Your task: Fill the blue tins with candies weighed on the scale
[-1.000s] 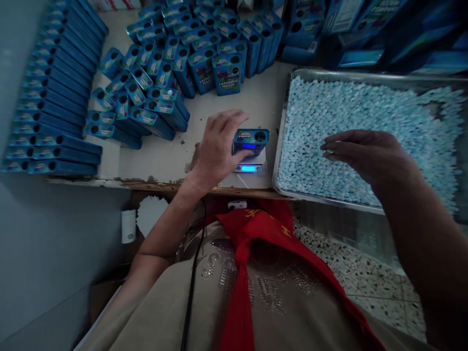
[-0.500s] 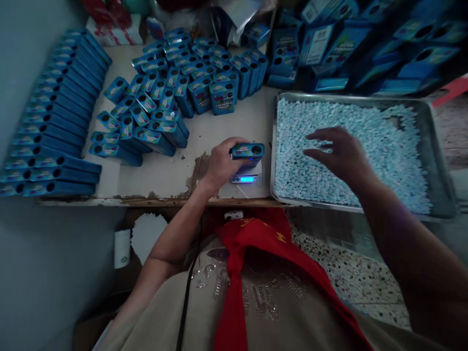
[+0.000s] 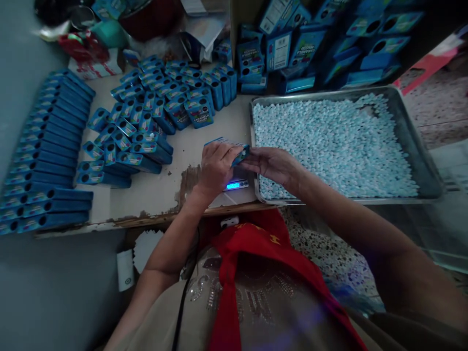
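Observation:
A blue cardboard candy box [image 3: 241,155] is tilted over the small digital scale [image 3: 237,185], its top end turned to the right. My left hand [image 3: 218,163] is wrapped round the box body from the left. Against the box's top end rest the fingertips of my right hand [image 3: 276,165], thumb above and fingers below, closed on that end. Whether any candy is between those fingers is hidden. The scale's blue display glows, but its digits are unreadable. To the right, a metal tray [image 3: 420,141] holds pale blue and white candies [image 3: 329,146].
Many upright blue boxes [image 3: 146,117] crowd the table's left and middle. A long row of boxes [image 3: 54,146] runs along the wall. More boxes lie jumbled in a dark bin [image 3: 288,53] behind the tray. The table's worn wooden edge [image 3: 139,218] is in front of me.
The candy box has been lifted off the scale and tipped to the right by my left hand. My right hand has moved left from above the candies to the box. The view has shifted too.

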`<state>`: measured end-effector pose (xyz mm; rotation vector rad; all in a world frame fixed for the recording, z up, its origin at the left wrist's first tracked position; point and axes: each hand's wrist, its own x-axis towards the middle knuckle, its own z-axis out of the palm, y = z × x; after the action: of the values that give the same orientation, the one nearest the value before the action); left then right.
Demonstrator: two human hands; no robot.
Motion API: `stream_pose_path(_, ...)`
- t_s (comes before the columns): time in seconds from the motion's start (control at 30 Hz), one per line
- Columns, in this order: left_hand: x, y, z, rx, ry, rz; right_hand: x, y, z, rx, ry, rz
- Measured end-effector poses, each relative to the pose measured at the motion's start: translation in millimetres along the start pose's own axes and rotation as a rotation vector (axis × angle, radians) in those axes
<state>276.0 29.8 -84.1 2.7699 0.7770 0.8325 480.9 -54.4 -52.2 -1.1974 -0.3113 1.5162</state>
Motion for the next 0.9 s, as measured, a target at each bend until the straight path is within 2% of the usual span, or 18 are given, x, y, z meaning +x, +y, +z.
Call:
stream_pose_path(0.13, -3.7, 5.5, 0.6, -0.023, 0.017, 0.001, 4.3, -0.4, -3.8, -0.079, -0.029, -0.021)
stream_pose_path(0.4, -5.8, 4.9, 1.5, -0.069, 0.038, 0.011, 6.4, -11.5, 8.1, -0.1, -0.063, 0.003)
stream_pose_path(0.53, -13.5, 4.0, 6.5, -0.061, 0.04, -0.002, 7.8, -9.2, 9.0, -0.191, -0.023, 0.007)
stream_pose_path(0.67, -10.6, 4.4, 13.7, -0.048, 0.108, -0.001, 11.8, -10.0, 3.2, -0.296, 0.046, -0.031)
stream_pose_path(0.73, -4.7, 6.3, 16.8, -0.106, 0.171, -0.063, 9.4, -16.7, -3.5, -0.371, 0.089, -0.065)
stream_pose_path(0.8, -0.1, 8.1, 16.8, -0.202, 0.248, -0.2, -1.8, -25.9, -13.9, -0.489, 0.143, -0.122)
stream_pose_path(0.9, -0.6, -2.0, 2.6, -0.339, 0.306, -0.404, -30.4, -35.3, -41.1, -0.765, 0.306, -0.346)
